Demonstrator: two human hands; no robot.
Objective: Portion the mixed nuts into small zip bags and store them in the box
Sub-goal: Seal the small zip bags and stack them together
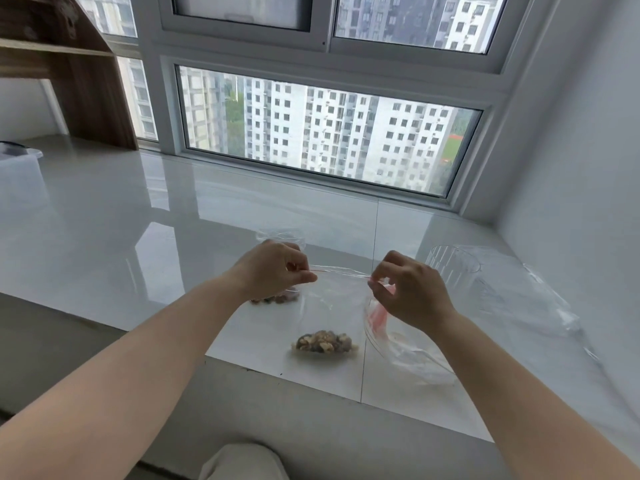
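So we are midway, by our reading. Our left hand [277,268] pinches one end of the top strip of a zip bag [329,306] at the centre of the frame, and our right hand [408,292] pinches the other end, fingers curled on the seal. The bag hangs between them, its mouth edge running left to right across the frame, its body dropping toward the lower edge of the picture, with a small portion of mixed nuts [325,342] settled at the bottom, near the white sill [138,237]. We judge this bag filled and in the sealing step; whether the zip is closed we cannot tell.

Behind our left hand a second bag with nuts [273,299] lies on the sill, partly hidden. Right of centre lie loose empty bags [408,355] and a clear plastic cup [453,261]. At the left edge a translucent box [20,168] stands well apart; nothing shows inside it from here, so storing remains.
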